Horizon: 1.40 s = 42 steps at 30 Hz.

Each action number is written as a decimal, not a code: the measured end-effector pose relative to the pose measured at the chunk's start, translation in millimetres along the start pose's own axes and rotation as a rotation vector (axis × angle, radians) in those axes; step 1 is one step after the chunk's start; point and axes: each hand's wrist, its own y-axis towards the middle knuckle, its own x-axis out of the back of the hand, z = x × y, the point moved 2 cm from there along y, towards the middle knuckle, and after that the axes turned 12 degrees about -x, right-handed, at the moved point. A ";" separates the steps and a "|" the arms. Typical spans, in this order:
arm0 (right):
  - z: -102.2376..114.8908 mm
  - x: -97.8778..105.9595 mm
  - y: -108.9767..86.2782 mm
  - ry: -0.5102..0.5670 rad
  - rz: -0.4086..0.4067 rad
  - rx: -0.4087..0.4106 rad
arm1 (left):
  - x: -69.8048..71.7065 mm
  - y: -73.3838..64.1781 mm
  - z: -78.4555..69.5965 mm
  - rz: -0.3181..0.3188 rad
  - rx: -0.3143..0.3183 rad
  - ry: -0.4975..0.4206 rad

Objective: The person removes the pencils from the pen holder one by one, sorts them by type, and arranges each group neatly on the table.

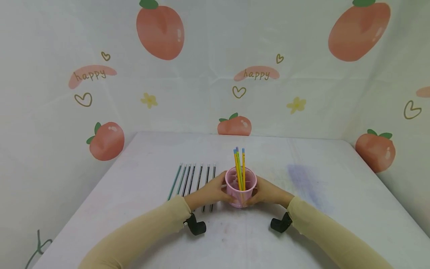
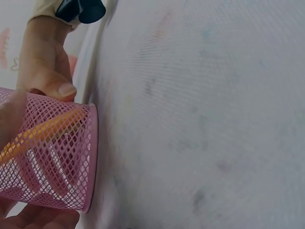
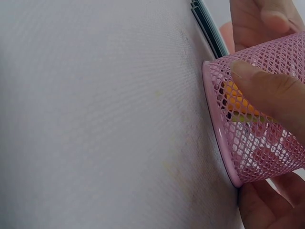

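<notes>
A pink mesh pen cup [image 1: 239,198] stands upright on the white table between both hands. Yellow and green pencils [image 1: 243,168] lean inside it, their tops above the rim. My left hand [image 1: 214,189] holds the cup's left side; in the left wrist view its thumb [image 2: 10,119] lies on the mesh and its fingers curve round the far side. From the right, my right hand [image 1: 267,191] grips the same cup, its thumb [image 3: 267,88] pressed on the mesh in the right wrist view. The cup's base [image 2: 91,162] appears to meet the table surface.
To the left of the cup lies a row of several dark and green pencils [image 1: 189,177], partly hidden behind the left forearm. A white cloth with peach prints [image 1: 160,33] hangs behind the table. Each wrist carries a black camera [image 1: 196,225].
</notes>
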 end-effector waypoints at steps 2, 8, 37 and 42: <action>-0.5 -0.2 0.0 0.004 -0.001 0.004 | -1.4 0.8 1.2 0.006 -0.005 0.008; -1.2 -0.3 0.8 0.013 0.008 0.014 | -3.9 3.1 3.8 0.026 -0.046 0.059; 3.3 1.3 -1.4 -0.008 0.037 0.001 | -1.2 2.4 1.1 -0.004 0.069 0.134; 2.9 4.2 -3.4 -0.025 0.050 -0.003 | -0.7 3.5 1.3 -0.001 0.052 0.130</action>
